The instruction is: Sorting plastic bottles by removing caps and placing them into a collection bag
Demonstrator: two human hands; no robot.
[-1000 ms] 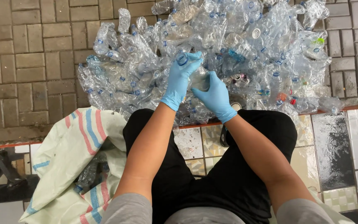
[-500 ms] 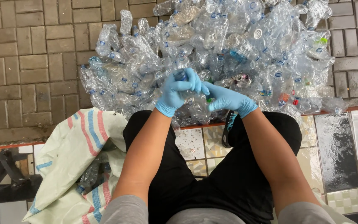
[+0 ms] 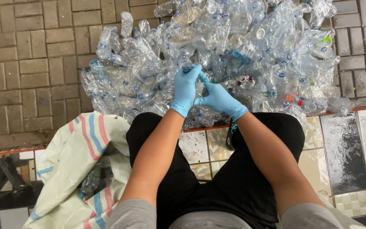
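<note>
Both my hands wear light blue gloves and meet over a crushed clear plastic bottle (image 3: 200, 87) at the near edge of a big heap of clear bottles (image 3: 242, 46). My left hand (image 3: 186, 88) grips the bottle's upper end, fingers curled near its cap. My right hand (image 3: 220, 99) holds the bottle's lower part from the right, thumb pointing toward the left hand. The bottle is mostly hidden between the gloves.
An open white woven sack with red and blue stripes (image 3: 79, 161) lies by my left knee, with clear bottles inside. The heap rests on grey brick paving (image 3: 26, 72). I sit on a patterned tiled ledge (image 3: 348, 152), which looks wet at the right.
Both hands dipped slightly toward me and then returned over the heap, staying together on the bottle. The left hand's fingers have shifted up around the bottle's top end.
</note>
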